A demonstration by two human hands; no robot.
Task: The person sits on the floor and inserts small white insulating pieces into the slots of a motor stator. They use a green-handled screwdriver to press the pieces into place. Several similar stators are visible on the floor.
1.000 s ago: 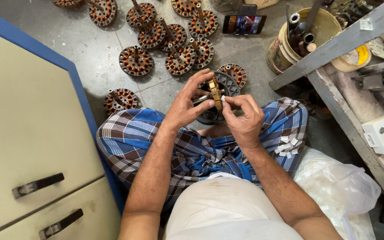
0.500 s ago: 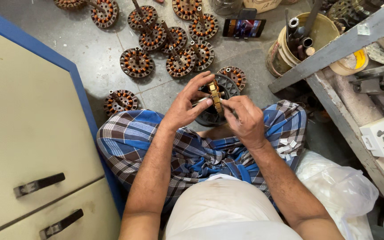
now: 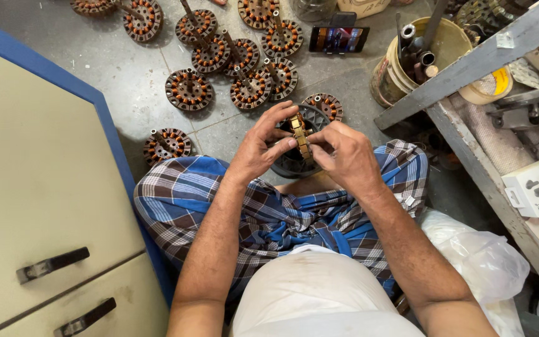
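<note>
Hands met above the lap: left hand and right hand both pinched a brass-coloured strip between closed fingertips, upright over a dark stator ring, wound stators on the floor beyond.

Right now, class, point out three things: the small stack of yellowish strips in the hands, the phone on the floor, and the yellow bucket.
stack of yellowish strips (image 3: 301,134), head view, middle of the stack.
phone (image 3: 338,39), head view, centre of its lit screen.
yellow bucket (image 3: 450,40), head view, inner wall.
</note>
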